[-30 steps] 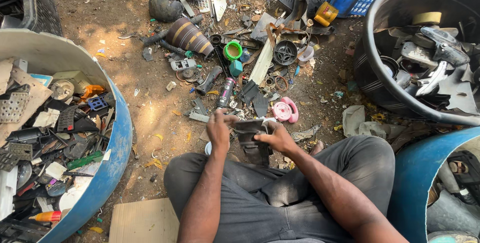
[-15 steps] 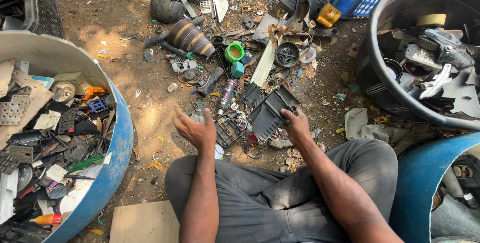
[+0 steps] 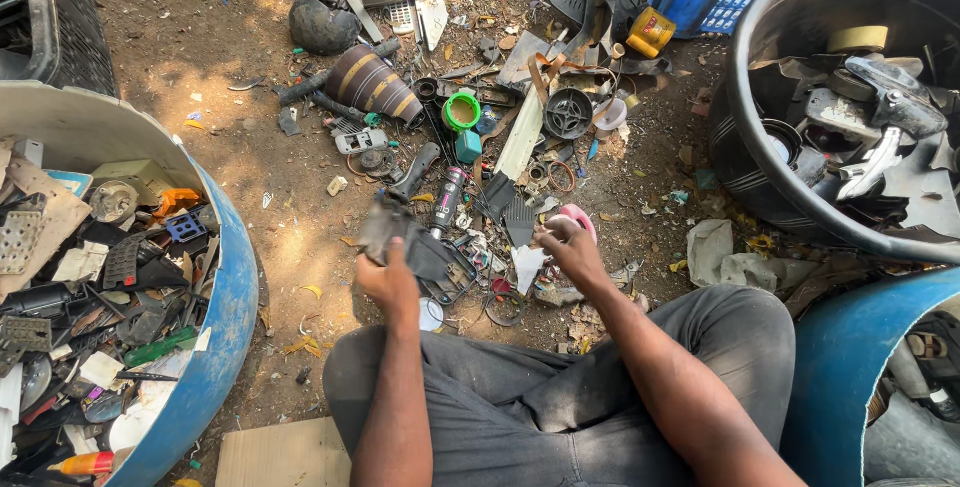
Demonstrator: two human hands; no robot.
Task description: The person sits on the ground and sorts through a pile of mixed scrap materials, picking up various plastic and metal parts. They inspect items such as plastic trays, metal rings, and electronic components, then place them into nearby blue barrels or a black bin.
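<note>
Head view: a person sits on the dirt ground point(image 3: 250, 187) with legs in grey trousers point(image 3: 600, 397), facing a scatter of plastic scrap. The left hand point(image 3: 385, 282) is closed around a dark plastic panel point(image 3: 415, 247), held just above the ground in front of the left knee; the panel is blurred, so its shape is unclear. The right hand point(image 3: 570, 247) is well apart from the left and lies over the scrap pile, fingers curled down beside a pink piece point(image 3: 578, 217); whether it grips anything cannot be told. A blue tub point(image 3: 215, 347) full of mixed scrap stands to the left, a black tub point(image 3: 745, 162) with grey and black parts to the right. Beyond the hands lie a ribbed brown cone point(image 3: 370, 82), a green ring point(image 3: 461, 110) and a yellow can point(image 3: 650, 32).
</note>
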